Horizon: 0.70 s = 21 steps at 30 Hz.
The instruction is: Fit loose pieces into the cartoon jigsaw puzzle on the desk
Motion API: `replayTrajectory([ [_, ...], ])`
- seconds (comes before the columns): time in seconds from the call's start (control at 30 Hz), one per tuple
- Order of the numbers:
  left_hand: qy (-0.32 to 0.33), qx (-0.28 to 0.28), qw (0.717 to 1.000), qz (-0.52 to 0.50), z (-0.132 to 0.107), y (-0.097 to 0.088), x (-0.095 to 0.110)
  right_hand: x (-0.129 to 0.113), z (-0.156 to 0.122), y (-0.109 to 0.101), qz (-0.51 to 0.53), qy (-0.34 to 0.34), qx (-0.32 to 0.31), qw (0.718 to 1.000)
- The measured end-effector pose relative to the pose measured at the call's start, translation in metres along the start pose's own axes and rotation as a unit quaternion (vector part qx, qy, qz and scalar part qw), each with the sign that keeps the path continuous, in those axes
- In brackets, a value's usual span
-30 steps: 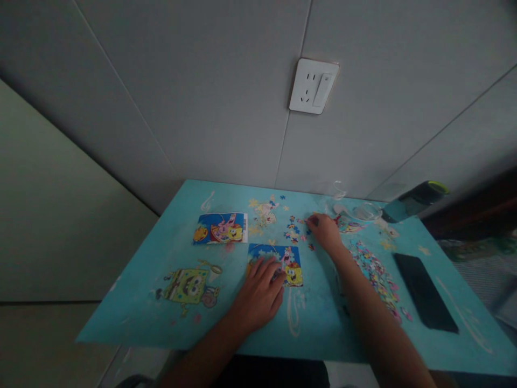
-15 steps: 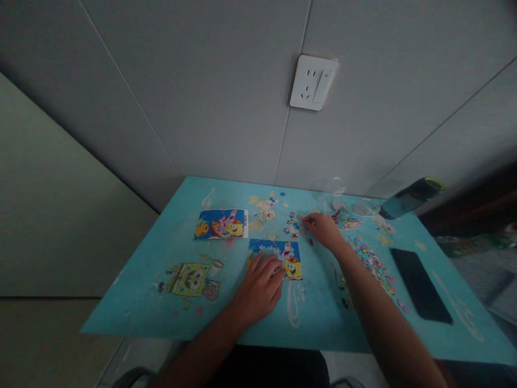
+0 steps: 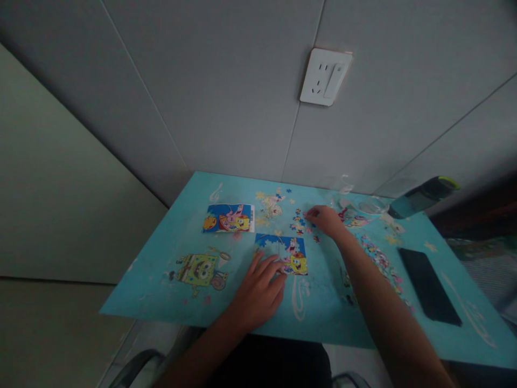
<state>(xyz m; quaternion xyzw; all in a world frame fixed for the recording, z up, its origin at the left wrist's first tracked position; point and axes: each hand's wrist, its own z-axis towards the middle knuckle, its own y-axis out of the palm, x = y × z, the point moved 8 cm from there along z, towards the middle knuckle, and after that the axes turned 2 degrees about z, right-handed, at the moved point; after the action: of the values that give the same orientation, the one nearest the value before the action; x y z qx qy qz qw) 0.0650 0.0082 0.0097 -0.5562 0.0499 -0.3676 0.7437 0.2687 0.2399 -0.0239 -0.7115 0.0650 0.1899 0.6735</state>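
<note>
My left hand [image 3: 260,288] lies flat with spread fingers on the near left part of a partly built cartoon jigsaw puzzle [image 3: 287,251] on the turquoise table [image 3: 169,253]. My right hand [image 3: 326,220] reaches farther back, fingers curled and pinched at a small cluster of loose puzzle pieces [image 3: 298,223]; what it holds is too small to make out. A printed reference picture [image 3: 229,217] of the same cartoon lies to the left of the puzzle.
A long heap of loose pieces [image 3: 382,264] runs along the right of my right forearm. A black phone [image 3: 428,286] lies at the right. A clear bag [image 3: 363,207] and a dark bottle [image 3: 424,195] sit at the back right. A wall socket [image 3: 325,77] hangs above.
The view has shifted slightly right and down. My right hand has drawn a little nearer to the loose pieces and curled more. My left hand stays on the puzzle.
</note>
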Motion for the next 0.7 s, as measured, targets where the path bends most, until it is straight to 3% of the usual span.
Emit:
replayTrajectory([
  [0.23,-0.039,0.028,0.999,0.018,-0.017,-0.019,-0.018,-0.005,0.0,0.001,0.032,-0.012,-0.017,0.999],
  [0.5,-0.039,0.015,0.999,-0.004,-0.017,-0.014,-0.02,-0.007,-0.018,0.004,0.048,-0.033,-0.011,0.998],
  [0.7,-0.042,0.01,0.998,-0.045,-0.014,-0.005,-0.013,0.003,-0.022,-0.011,0.005,-0.006,0.035,0.999],
])
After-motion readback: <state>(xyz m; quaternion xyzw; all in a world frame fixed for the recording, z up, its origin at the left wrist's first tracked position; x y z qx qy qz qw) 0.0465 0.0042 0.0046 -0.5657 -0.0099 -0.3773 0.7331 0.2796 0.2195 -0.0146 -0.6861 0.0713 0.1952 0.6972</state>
